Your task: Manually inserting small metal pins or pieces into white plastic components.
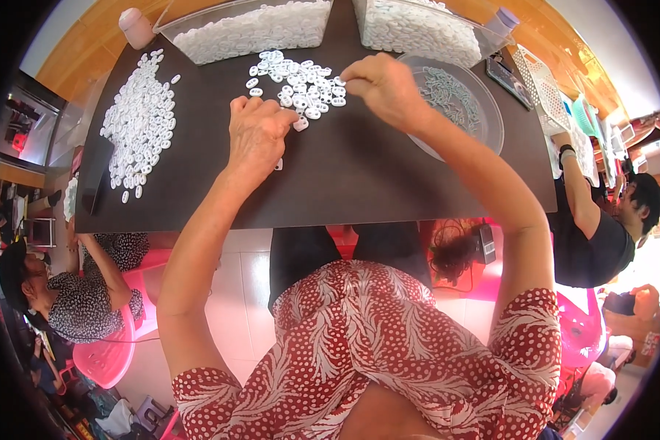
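Observation:
Small white oval plastic pieces (301,82) with dark holes lie in a loose heap at the middle of the dark table. My left hand (259,136) rests at the heap's near left side, its fingers curled in. One white piece (301,124) lies by its fingertips, and another shows partly below the wrist. What the curled fingers hold, if anything, is hidden. At the heap's right edge, my right hand (389,89) has thumb and fingers pinched together beside a white piece; I cannot make out what is in the pinch.
A round clear tray (497,121) of small greenish-grey bits sits under my right forearm. Two clear bins (253,37) of white pieces stand at the back. A larger white pile (141,121) spreads at left. A phone (509,82) lies at right. People sit on both sides.

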Available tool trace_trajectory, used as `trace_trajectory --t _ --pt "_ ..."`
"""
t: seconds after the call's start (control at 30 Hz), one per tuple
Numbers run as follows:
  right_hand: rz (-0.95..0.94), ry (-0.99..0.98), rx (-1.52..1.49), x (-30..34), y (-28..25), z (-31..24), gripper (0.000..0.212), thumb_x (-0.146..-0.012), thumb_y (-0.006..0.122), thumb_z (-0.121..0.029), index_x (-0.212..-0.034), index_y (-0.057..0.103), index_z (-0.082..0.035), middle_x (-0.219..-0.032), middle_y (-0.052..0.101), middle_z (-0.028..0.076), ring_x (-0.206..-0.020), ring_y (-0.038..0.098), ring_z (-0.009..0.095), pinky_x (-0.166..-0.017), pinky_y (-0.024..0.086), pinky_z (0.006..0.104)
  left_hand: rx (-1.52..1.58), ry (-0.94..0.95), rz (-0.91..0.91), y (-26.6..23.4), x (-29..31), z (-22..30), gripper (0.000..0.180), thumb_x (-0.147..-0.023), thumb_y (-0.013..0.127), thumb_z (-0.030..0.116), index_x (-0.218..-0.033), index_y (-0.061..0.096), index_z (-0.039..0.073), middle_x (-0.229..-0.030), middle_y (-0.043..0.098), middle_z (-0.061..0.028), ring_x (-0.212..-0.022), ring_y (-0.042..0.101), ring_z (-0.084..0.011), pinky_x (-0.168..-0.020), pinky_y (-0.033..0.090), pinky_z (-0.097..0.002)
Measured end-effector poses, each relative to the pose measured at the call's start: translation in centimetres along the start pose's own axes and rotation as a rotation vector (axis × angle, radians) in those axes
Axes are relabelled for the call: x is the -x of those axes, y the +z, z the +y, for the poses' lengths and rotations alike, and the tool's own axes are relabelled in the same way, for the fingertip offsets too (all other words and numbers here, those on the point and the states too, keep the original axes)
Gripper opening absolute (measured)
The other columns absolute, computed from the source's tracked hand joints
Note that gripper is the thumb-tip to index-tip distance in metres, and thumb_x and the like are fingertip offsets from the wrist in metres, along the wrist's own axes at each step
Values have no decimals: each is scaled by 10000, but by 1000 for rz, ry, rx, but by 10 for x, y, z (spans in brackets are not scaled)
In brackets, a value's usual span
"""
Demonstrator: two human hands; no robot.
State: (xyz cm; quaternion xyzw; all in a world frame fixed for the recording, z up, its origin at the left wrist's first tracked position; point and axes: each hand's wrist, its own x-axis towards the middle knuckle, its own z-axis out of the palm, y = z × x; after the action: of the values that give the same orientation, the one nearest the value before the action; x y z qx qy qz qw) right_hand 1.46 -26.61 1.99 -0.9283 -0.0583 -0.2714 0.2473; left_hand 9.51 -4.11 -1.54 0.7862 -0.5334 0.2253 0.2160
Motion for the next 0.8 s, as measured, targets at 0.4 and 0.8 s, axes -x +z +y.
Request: trace_trajectory --t 0.4,0.8 --pt "-65 -254 93 9 45 -19 78 -701 680 -110 -768 679 -70 -724 598 129 -775 561 321 -660 463 435 28 -162 112 -28 23 25 191 -694 698 44 -878 670 87 -761 608 -8 -755 538 -202 -791 370 -353" --pt "-54 -391 142 22 55 -27 71 -705 683 -86 -737 628 -54 -707 537 71 -724 514 262 -624 439 381 131 -243 213 -23 32 31 231 -641 722 27 -857 668 91 -745 573 -11 -750 522 -218 -782 386 -361"
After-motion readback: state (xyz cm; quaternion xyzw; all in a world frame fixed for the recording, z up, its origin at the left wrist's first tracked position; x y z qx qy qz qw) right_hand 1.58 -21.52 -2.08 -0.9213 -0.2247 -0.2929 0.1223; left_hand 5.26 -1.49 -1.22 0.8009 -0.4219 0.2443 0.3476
